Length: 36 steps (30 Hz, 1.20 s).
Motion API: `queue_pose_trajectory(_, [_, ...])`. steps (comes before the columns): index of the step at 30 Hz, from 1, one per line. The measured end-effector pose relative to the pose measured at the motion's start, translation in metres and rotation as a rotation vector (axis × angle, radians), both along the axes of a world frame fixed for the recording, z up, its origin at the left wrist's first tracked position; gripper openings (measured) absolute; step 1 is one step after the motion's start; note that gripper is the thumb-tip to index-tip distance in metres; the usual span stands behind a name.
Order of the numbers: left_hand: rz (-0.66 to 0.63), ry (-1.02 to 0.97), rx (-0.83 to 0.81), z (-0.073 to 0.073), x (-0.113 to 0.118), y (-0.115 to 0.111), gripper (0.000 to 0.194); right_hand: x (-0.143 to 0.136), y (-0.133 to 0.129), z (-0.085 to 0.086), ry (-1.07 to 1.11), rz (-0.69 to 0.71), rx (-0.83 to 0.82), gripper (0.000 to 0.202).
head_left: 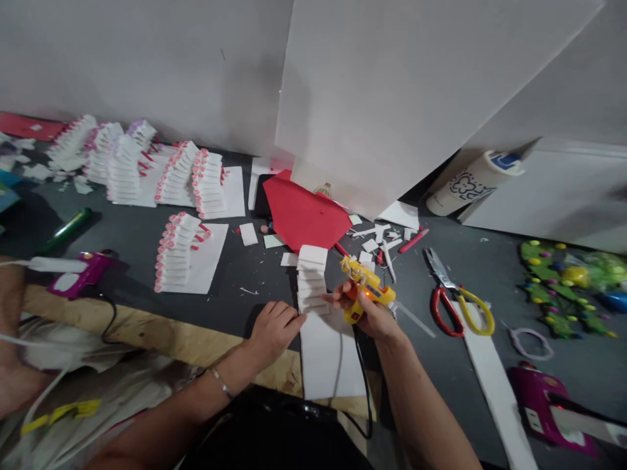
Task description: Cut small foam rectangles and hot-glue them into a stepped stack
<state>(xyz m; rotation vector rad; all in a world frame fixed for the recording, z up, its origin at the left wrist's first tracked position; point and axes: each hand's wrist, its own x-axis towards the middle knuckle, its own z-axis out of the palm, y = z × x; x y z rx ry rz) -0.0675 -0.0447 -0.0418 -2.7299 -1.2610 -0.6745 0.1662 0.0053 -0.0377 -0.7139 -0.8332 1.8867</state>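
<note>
My right hand (377, 316) is closed around a yellow glue gun (365, 287), whose small light glows orange. One finger of that hand reaches out to a stack of overlapping white pieces (312, 281). The pieces form steps on a white card (330, 365) that lies in front of me. At the left edge of the stepped pieces is my left hand (277, 331), fingers curled together and one fingertip touching the edge. What lies under those fingers is hidden. From the back of the gun a clear glue stick (416, 320) sticks out.
Finished-looking stepped pieces with pink edges (176, 254) stand at left. Red paper (311, 212) and white scraps (379, 241) lie behind. Pliers (445, 287), a purple power box (548, 408) and a white bottle (470, 183) are at right. Another person's arm (12, 326) is at far left.
</note>
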Motion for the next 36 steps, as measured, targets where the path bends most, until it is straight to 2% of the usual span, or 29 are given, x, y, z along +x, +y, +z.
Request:
queue_pose_trajectory(4, [-0.001,-0.014,0.015,0.000,0.000,0.000,0.011,-0.002,0.001,0.001,0.032,-0.066,0.002,0.031])
queue_pose_trajectory(12, [0.008,-0.005,0.009,0.000,0.001,-0.001,0.010,-0.008,0.003,0.003,-0.006,-0.162,0.004,0.038])
queue_pose_trajectory(28, [0.004,0.007,-0.011,-0.003,0.000,-0.002,0.011,-0.025,0.014,0.003,0.032,-0.217,0.015,0.036])
queue_pose_trajectory(36, [0.011,0.012,-0.023,-0.003,0.000,-0.002,0.011,-0.024,0.016,0.004,0.028,-0.278,0.015,0.039])
